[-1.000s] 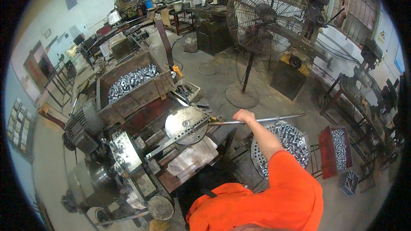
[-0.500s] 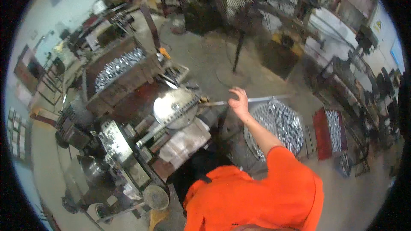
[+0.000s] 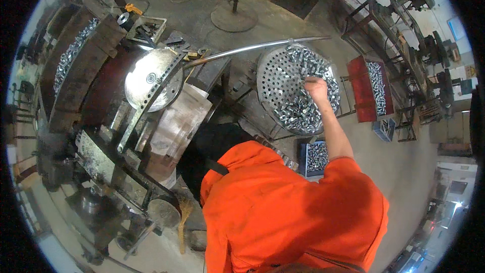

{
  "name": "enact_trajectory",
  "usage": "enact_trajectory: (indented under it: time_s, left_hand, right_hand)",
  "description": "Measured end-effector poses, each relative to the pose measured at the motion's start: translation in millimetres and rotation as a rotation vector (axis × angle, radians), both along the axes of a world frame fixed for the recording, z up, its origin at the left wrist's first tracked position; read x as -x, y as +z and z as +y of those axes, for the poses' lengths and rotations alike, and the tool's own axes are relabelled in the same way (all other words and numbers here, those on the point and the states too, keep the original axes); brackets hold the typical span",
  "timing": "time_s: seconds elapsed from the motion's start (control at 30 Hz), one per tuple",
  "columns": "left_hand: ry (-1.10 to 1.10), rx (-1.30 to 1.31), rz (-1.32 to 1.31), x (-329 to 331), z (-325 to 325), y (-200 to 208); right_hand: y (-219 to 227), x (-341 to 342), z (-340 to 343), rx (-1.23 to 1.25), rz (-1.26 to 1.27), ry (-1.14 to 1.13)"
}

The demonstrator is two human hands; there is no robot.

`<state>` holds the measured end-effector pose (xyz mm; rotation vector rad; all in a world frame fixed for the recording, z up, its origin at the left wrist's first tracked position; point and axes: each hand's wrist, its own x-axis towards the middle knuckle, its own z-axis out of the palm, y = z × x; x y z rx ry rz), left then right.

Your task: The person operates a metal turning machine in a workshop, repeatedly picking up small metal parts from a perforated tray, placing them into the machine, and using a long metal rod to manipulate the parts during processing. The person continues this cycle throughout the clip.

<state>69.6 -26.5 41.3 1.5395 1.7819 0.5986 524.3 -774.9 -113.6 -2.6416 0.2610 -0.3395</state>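
My right hand (image 3: pixel 317 88) reaches over a round perforated metal tray (image 3: pixel 273 73), at the right part of its pile of small shiny metal pieces (image 3: pixel 298 114). Its fingers are curled together among the pieces; what they hold, if anything, I cannot make out. The pieces cover the tray's right and near sides, while many holes show on its left. My left hand is out of view, hidden beyond the orange sleeve and body. A long metal bar (image 3: pixel 242 49) runs from the round machine plate (image 3: pixel 146 78) at left past the tray's far edge.
A red bin (image 3: pixel 359 88) of metal pieces stands right of the tray, and a blue bin (image 3: pixel 304 159) near its front. At far left is a large rusty trough (image 3: pixel 83 78) of pieces. A round stand base (image 3: pixel 234 17) sits on the floor beyond.
My right hand has moved from above the long bar, fingers spread, rightward and down onto the pieces in the tray, its fingers now curled. The view has turned to the right and downward.
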Motion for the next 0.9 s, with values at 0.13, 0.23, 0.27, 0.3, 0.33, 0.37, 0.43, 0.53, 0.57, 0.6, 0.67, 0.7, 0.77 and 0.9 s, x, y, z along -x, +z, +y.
enact_trajectory:
  time_s: [0.13, 0.23, 0.27, 0.3, 0.33, 0.37, 0.43, 0.53, 0.57, 0.6, 0.67, 0.7, 0.77, 0.9]
  left_hand:
    - [0.029, 0.017, -0.042, -2, -4, 3]
    - [0.021, 0.016, -0.050, -7, -9, 6]
    - [0.007, 0.010, -0.056, -10, -13, 8]
    - [0.000, -0.002, -0.057, -12, -16, 9]
    - [-0.008, -0.015, -0.059, -13, -20, 11]
    - [-0.017, -0.028, -0.061, -13, -22, 11]
    - [-0.042, -0.055, -0.063, -5, -20, 8]
    - [-0.042, -0.060, -0.044, -8, -20, 8]
    - [-0.036, -0.056, -0.034, -10, -19, 9]
    - [-0.022, -0.043, -0.026, -4, -15, 7]
    - [-0.004, -0.010, -0.023, 9, 1, -2]
    - [0.012, -0.005, -0.036, 9, -1, -4]
    - [0.031, -0.009, -0.060, 5, -2, 1]
    - [-0.018, 0.028, -0.040, 10, -4, 1]
  right_hand:
    - [28, -21, 18, -0.054, 0.106, -0.177]
    - [6, -44, 13, 0.093, 0.070, -0.032]
    - [-2, -48, 12, 0.233, -0.078, 0.141]
    - [-4, -61, 21, 0.158, -0.019, 0.037]
    - [-3, -70, 26, 0.113, 0.023, 0.005]
    - [-1, -78, 30, 0.067, 0.065, -0.027]
    - [-11, -93, 30, 0.155, 0.016, -0.037]
    - [-15, -113, 26, 0.111, 0.146, -0.092]
    - [-16, -109, 25, 0.192, 0.178, -0.142]
    - [-22, -110, 25, 0.220, 0.202, -0.090]
    - [-35, -111, 18, 0.285, 0.245, -0.020]
    - [-36, -110, 19, 0.319, 0.266, 0.004]
    - [-6, -105, 41, 0.218, 0.417, -0.076]
    - [-41, -117, 23, 0.437, 0.364, 0.049]
